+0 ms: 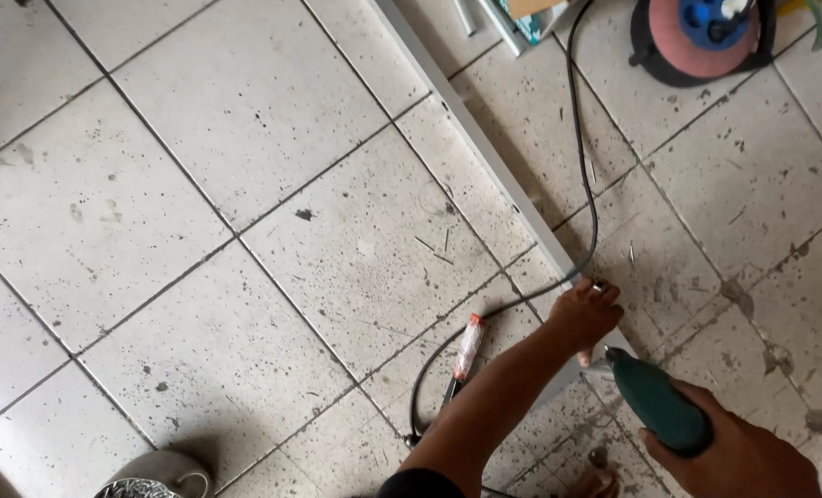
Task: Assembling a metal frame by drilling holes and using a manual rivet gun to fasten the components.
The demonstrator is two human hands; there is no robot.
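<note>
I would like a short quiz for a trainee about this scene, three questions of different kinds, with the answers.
1. True or false: the right hand grips a green power drill.
2. What does the left hand press on? A) the cable reel B) the long grey metal strip C) the metal cup
3. Which thing lies on the tiled floor at the top right, where the black cable leads?

Key: 1 true. 2 B, the strip. 3 the cable reel.

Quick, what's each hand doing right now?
Left hand: fingers curled, pressing down on the long grey metal strip on the tiled floor; no clear grasp of it.
Right hand: closed around the green power drill.
</note>
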